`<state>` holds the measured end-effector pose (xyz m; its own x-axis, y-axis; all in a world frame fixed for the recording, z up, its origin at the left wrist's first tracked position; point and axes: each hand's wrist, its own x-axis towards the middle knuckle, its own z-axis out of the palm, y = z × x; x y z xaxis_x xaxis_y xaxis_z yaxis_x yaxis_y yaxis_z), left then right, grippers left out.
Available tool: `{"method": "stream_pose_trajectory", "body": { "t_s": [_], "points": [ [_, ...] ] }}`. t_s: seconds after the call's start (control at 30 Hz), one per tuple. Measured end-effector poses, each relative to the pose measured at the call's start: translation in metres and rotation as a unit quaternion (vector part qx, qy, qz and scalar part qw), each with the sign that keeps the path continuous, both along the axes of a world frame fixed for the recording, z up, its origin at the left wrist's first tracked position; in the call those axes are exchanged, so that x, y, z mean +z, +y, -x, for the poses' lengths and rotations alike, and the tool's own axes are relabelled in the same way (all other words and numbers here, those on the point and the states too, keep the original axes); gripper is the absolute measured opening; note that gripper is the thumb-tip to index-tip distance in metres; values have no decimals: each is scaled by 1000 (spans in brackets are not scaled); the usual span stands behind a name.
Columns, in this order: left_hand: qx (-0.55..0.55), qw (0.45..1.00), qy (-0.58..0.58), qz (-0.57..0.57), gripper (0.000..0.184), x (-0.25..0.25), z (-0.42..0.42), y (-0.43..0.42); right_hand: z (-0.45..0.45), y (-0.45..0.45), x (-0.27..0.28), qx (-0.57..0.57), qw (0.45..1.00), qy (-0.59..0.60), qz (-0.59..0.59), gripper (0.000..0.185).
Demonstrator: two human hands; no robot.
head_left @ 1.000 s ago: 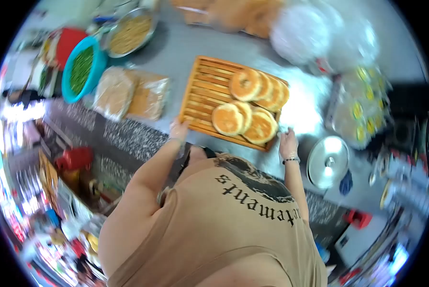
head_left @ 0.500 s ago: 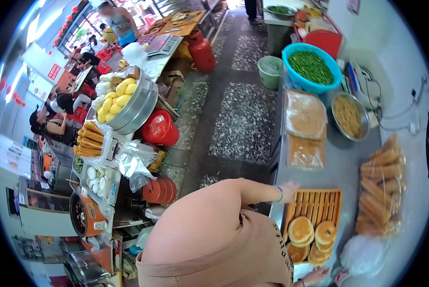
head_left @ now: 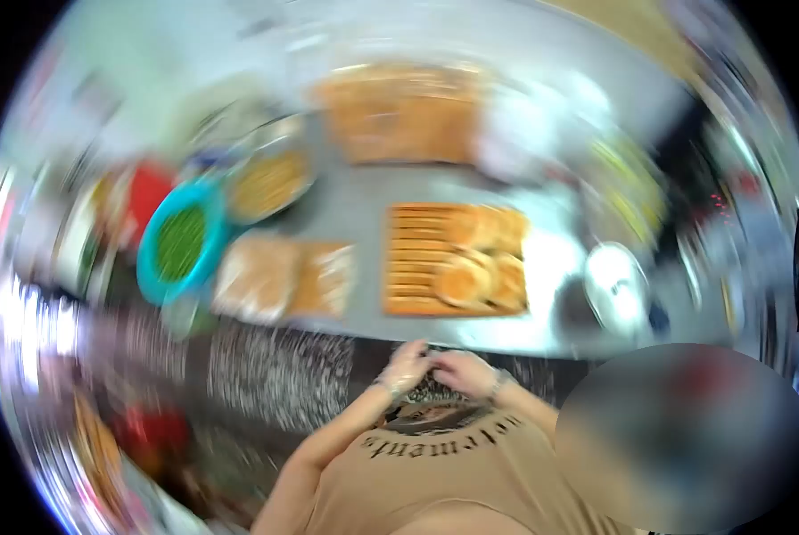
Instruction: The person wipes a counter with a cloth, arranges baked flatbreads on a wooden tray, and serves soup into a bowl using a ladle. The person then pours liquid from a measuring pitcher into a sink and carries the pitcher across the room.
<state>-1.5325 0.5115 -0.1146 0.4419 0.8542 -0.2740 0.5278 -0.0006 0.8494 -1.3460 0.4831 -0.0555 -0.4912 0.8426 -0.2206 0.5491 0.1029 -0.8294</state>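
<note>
My left hand (head_left: 407, 367) and my right hand (head_left: 467, 373) are close together in front of my shirt, just short of the counter edge, with their fingertips meeting. The right fingers are curled in; anything between them is hidden. Motion blur hides the exact shape of the left fingers, and that hand looks pale, as if a thin clear covering were on it. Beyond them on the counter lies a slatted wooden tray (head_left: 408, 267). Several round golden flatbreads (head_left: 463, 281) rest on its right part. Both hands are apart from the tray.
On the metal counter (head_left: 364, 192) stand a blue basin of chopped greens (head_left: 144, 267), a metal bowl of yellowish strips (head_left: 270, 185) and plastic-wrapped flat packets (head_left: 257, 276). A bag of brown pieces (head_left: 399, 116) lies behind. A white round container (head_left: 615, 287) stands right.
The view has swung round to face the counter and is blurred. My hands have left the tray's two ends and come together in front of my body.
</note>
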Motion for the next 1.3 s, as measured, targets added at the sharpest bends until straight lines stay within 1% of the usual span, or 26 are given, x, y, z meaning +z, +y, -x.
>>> {"method": "stream_pose_trajectory", "body": {
  "t_s": [0.07,0.1,0.13,0.17,0.23,0.27,0.3,0.37,0.4,0.5,0.53,0.6,0.7,0.77,0.83,0.87,0.93,0.97,1.0,1.03,1.07,1.13,1.17,1.23,1.27,1.3],
  "points": [
    [-81,996,-42,12,37,-45,-33,-18,-31,-41,-11,-41,999,5,-2,28],
    [-109,991,-68,42,37,-55,-52,-27,-46,-57,-3,-81,996,3,36,28],
    [-146,984,-97,41,36,-59,-77,-39,-69,-78,10,-131,991,23,18,28],
    [-212,972,-92,44,36,-46,-112,-47,-93,-103,17,-170,985,38,-1,28],
    [-281,954,16,101,35,-7,-190,-80,-148,-163,2,-259,965,42,-27,30],
    [-373,927,7,35,33,-19,-227,-95,-181,-199,-4,-283,957,38,-46,31],
    [-416,909,6,31,33,-24,-268,-112,-210,-238,-11,-327,943,33,-51,31],
    [-452,878,24,154,33,-33,-366,-164,-275,-334,-21,-463,884,5,-63,35],
    [-488,860,12,150,34,-62,-412,-185,-305,-384,-29,-514,856,-22,-52,37],
    [-556,818,26,146,38,-33,-546,-278,-376,-521,-17,-664,742,-85,18,39],
    [-580,800,25,150,38,-26,-585,-305,-400,-550,-13,-685,723,-90,23,39],
    [-577,806,-24,134,37,-10,-646,-353,-440,-602,-8,-741,664,-86,49,39],
    [-611,780,-12,133,38,26,-730,-403,-517,-638,-12,-752,657,-51,27,37],
    [-655,755,11,13,37,2,-792,-404,-578,-652,-8,-727,686,-4,30,36],
    [-644,763,32,55,38,-57,-858,-390,-629,-662,-46,-729,682,-60,11,35],
    [-655,753,38,54,38,-75,-890,-391,-651,-674,-46,-740,671,-54,13,35],
    [-624,770,82,104,35,-90,-982,-408,-714,-719,-31,-766,643,1,-11,33],
    [-639,758,85,100,35,-91,-1030,-420,-739,-746,-28,-791,611,-5,16,34],
    [-655,742,113,84,35,-88,-1077,-447,-755,-775,-34,-835,545,-69,4,33],
    [-669,727,139,69,35,-87,-1120,-476,-770,-803,-29,-872,476,-95,65,30],
    [-708,693,133,24,35,-110,-1173,-501,-780,-836,-33,-901,418,-106,51,27],
    [-778,618,88,-70,35,-48,-1242,-598,-790,-897,-39,-938,321,-112,70,20],
    [-794,599,95,-46,36,-46,-1280,-640,-794,-922,-38,-966,229,-107,58,18],
    [-849,517,58,-88,34,-67,-1356,-723,-801,-973,-49,-983,106,-123,86,19],
    [-877,462,-7,-130,33,-69,-1387,-766,-801,-1007,-64,-976,141,-95,139,20],
    [-876,476,56,-48,32,-19,-1394,-822,-809,-1027,-69,-975,103,-105,164,22]
  ]
}}
